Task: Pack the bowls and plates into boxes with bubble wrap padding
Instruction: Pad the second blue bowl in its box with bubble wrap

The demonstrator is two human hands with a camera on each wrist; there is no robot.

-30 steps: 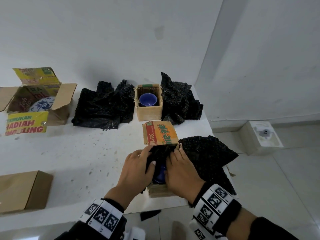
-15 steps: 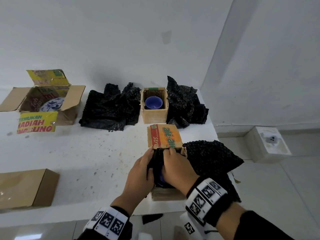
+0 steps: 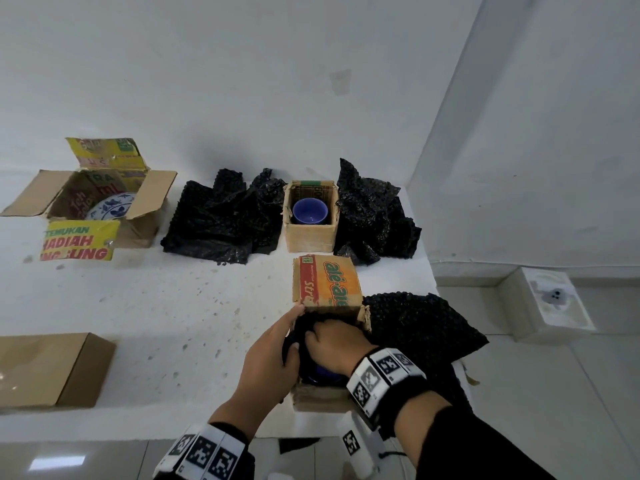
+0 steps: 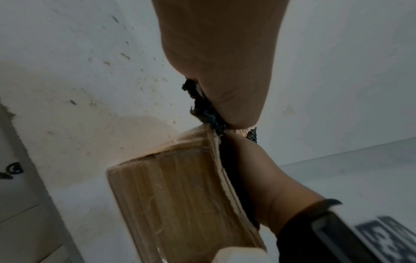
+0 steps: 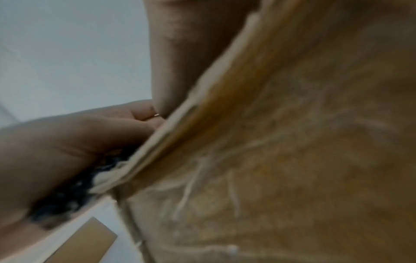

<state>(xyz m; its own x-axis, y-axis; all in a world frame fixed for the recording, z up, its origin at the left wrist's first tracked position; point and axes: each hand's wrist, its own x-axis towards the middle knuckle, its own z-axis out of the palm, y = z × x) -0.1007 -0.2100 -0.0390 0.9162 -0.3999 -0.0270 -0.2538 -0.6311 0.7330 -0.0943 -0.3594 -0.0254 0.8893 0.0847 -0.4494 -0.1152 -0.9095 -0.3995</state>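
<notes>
A small cardboard box (image 3: pixel 322 398) with an orange "ale-ale" flap (image 3: pixel 327 285) stands at the table's front edge. Inside it only a sliver of a blue bowl (image 3: pixel 325 374) shows, under black bubble wrap (image 3: pixel 415 323) that spills out to the right. My left hand (image 3: pixel 294 327) lies along the box's left rim with straight fingers, its thumb pressing the wrap. My right hand (image 3: pixel 322 341) curls its fingers into the wrap inside the box. In the left wrist view my left hand (image 4: pixel 225 89) squeezes wrap (image 4: pixel 207 110) against the box rim. The right wrist view is blurred on the box wall (image 5: pixel 292 160).
At the back, a second small box (image 3: pixel 310 237) holds a blue bowl (image 3: pixel 310 211) between two heaps of black wrap (image 3: pixel 225 220). An open printed box (image 3: pixel 104 233) at back left holds a blue-and-white plate (image 3: pixel 110 206). A closed brown box (image 3: pixel 52 368) lies front left. The table's right edge is close.
Both hands lay flat on the wrap over the bowl. They have since moved apart to the box's sides, and my right fingers now dig into the wrap, covering more of the bowl.
</notes>
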